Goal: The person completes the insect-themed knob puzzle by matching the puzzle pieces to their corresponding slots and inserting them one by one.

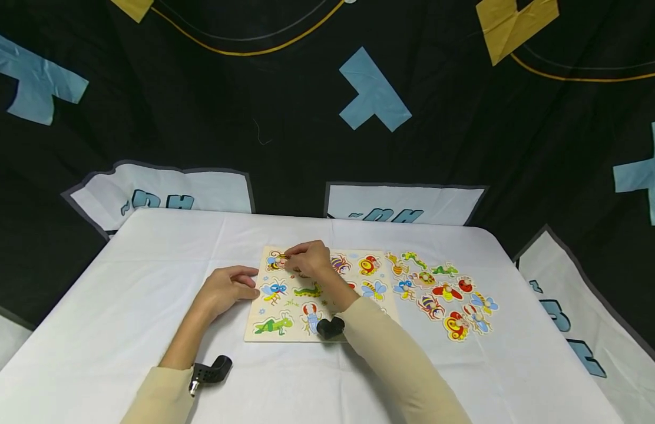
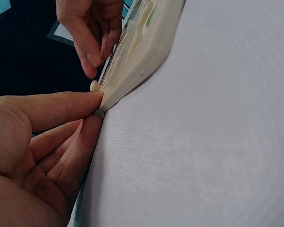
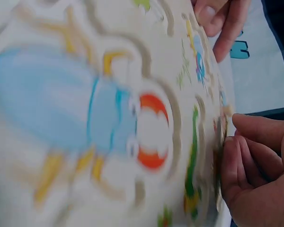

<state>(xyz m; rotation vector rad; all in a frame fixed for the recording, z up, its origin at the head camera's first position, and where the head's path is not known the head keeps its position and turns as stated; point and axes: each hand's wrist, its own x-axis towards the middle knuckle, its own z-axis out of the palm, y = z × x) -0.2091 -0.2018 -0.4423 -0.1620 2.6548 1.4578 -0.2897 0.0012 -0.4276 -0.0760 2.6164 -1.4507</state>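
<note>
A wooden peg puzzle board printed with insects lies on the table. My left hand is at its left edge, index finger and thumb touching the rim with the fingers fairly straight. Over the upper left of the board reaches my right hand, its thumb and fingertips at the right side of the bee. In the left wrist view a small pale knob stands up just below the right fingertips, not between them. The right wrist view shows the beetle recess large in front.
Several loose insect pieces lie to the right of the board, among them a spider piece, a dragonfly piece and a snail-like red and yellow piece. A white cloth covers the table. Behind it hangs a dark curtain.
</note>
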